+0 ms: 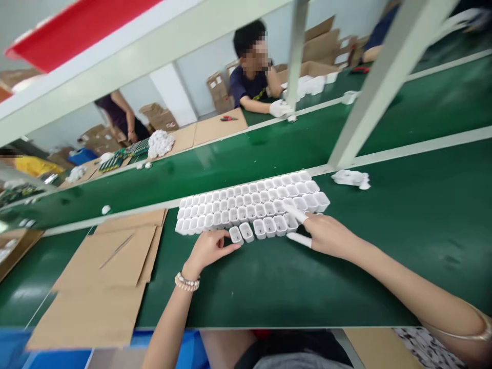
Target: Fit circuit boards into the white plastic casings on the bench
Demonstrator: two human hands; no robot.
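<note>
Several rows of small white plastic cups (249, 202) stand packed together on the green belt (403, 230). My left hand (209, 248), with a bead bracelet at the wrist, has its fingers curled and touches a loose cup (235, 234) in the near row. My right hand (326, 233) wears white finger cots; its forefinger and thumb are stretched out, with the forefinger tip resting on the cups at the right end of the near rows.
Flat cardboard sheets (103, 271) with a thin rod lie left of me. A crumpled white glove (351, 178) lies beyond the cups by a metal post (369, 97). Across the line a seated person (253, 77) works; others stand far left near circuit boards (123, 154).
</note>
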